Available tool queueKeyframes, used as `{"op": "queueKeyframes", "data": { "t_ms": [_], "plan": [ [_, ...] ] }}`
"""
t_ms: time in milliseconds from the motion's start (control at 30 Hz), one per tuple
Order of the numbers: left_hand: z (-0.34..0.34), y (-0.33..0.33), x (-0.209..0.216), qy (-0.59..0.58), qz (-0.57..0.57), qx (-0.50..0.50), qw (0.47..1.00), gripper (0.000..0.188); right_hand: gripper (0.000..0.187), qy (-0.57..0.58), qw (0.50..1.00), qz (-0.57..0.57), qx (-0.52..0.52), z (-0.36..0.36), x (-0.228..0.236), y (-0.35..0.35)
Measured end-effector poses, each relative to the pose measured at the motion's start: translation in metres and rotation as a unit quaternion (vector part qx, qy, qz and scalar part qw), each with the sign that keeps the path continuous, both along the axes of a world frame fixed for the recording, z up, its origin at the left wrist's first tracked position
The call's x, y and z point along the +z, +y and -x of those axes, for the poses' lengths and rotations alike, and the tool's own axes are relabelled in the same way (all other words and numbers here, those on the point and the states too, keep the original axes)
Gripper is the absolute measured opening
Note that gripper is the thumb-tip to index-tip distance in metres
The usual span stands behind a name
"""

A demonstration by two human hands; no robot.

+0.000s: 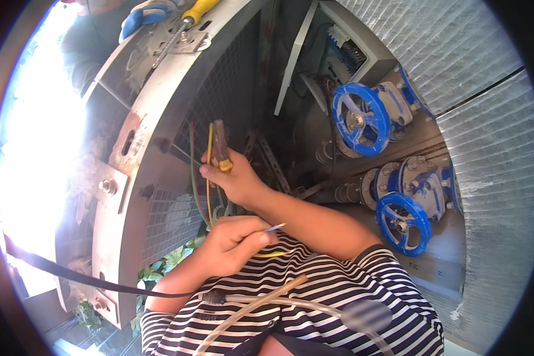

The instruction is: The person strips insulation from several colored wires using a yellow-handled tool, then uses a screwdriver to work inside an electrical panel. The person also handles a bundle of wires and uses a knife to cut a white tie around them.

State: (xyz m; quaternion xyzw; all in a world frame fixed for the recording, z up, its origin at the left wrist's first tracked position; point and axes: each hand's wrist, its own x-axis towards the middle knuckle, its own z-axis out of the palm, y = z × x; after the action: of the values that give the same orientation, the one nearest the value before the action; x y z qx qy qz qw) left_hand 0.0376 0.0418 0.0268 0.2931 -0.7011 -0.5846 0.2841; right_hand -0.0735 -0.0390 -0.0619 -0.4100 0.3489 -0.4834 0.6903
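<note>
My left hand [236, 244] is closed, with a blue wire [274, 228] pinched between thumb and forefinger; the wire's pale, bare-looking tip sticks out to the right. Just above it, my right hand [238, 178] is wrapped round a hand tool with a worn brown and yellow handle [221, 145]. The tool's working end is hidden, so I cannot tell its kind. A yellow wire [210, 157] stands upright beside the right thumb; whether the fingers grip it I cannot tell. Left of that runs a green wire [194, 175]. A short yellow piece [271, 255] shows below my left hand.
At right are valves with blue handwheels [361, 120] [403, 224]. Behind stands an open grey electrical box [362, 50]. A metal frame [127, 154] curves along the left, bearing a yellow-handled screwdriver [199, 10] and a blue-white glove [141, 19]. A clear tube [249, 308] crosses my striped shirt.
</note>
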Motion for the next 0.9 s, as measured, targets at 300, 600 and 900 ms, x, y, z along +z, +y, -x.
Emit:
{"op": "queueKeyframes", "data": {
  "t_ms": [300,600,900],
  "plan": [
    [-0.016,-0.007,-0.021,-0.034,0.191,0.19,0.962,0.044,0.018,0.041,0.985,0.025,-0.165,0.075,-0.001,0.053],
    [-0.01,-0.022,-0.059,-0.023,-0.187,0.094,0.978,0.036,0.019,0.139,0.968,0.108,-0.178,0.097,0.017,0.079],
    [-0.005,-0.009,-0.08,0.002,-0.226,0.088,0.97,0.022,0.019,0.127,0.967,0.048,-0.215,0.111,0.026,0.091]
  ]
}}
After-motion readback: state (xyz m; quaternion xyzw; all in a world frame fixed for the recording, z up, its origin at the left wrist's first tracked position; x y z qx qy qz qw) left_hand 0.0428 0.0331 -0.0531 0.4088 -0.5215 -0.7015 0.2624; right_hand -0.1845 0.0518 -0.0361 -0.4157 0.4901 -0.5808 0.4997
